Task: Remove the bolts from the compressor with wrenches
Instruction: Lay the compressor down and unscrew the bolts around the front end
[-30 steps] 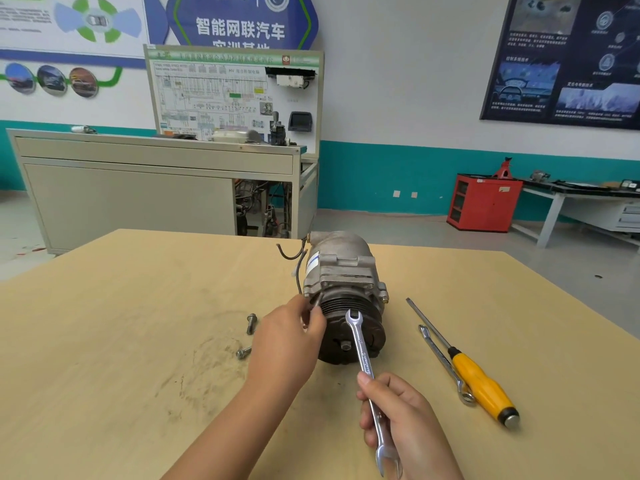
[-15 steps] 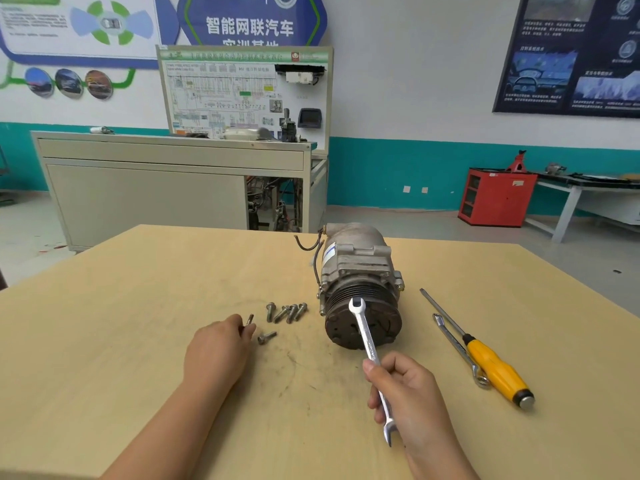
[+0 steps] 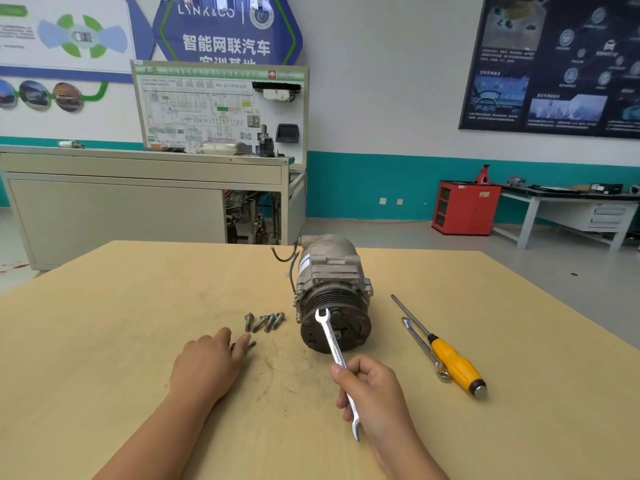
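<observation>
Right hand (image 3: 374, 393) is clasping the open-end wrench (image 3: 333, 339) before the compressor (image 3: 329, 271), which is lying mid-table (image 3: 104, 306). Left hand (image 3: 207, 365) is touching a loose bolt (image 3: 251, 344); I cannot tell whether it is pinching it. Probably between bolts, and the next move calls for seating the wrench squarely.

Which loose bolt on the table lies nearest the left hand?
The lone bolt at the left hand's fingertips; the other four bolts lie clustered farther away, beside the compressor.

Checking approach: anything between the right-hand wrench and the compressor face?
Nothing visible. The wrench overlaps the pulley face of the compressor; the loose bolts lie to its left, the screwdriver to its right, both off the path.
</observation>
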